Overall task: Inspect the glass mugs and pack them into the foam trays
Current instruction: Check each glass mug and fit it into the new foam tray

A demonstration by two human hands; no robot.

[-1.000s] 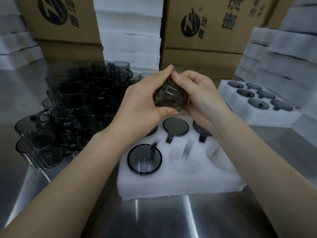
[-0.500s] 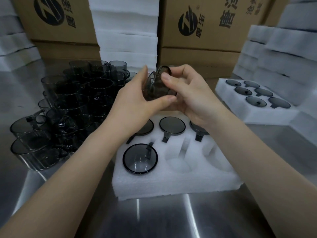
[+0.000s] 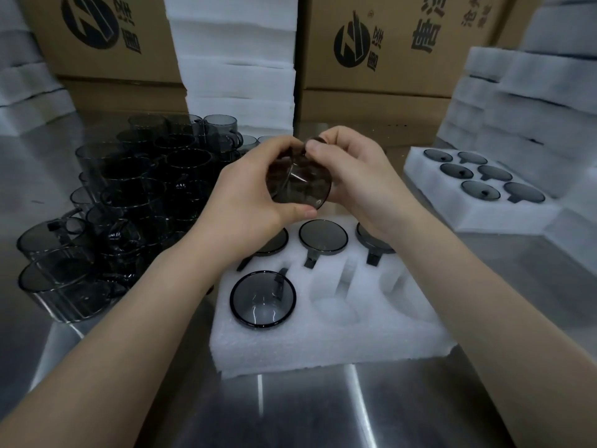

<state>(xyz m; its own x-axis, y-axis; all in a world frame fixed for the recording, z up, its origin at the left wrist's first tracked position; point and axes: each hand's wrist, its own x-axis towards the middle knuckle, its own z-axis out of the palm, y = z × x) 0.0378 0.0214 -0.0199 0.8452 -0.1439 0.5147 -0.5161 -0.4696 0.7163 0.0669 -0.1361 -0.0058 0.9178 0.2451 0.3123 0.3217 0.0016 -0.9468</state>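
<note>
Now the left hand and right hand together hold one glass mug above the far edge of the foam tray on the bench. Best to turn it slowly, checking rim and handle for chips, before seating it in an empty pocket.

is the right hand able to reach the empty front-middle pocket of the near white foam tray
Likely yes: that empty foam pocket lies uncovered below the right hand, though it and the left hand grip a smoky glass mug.
</note>
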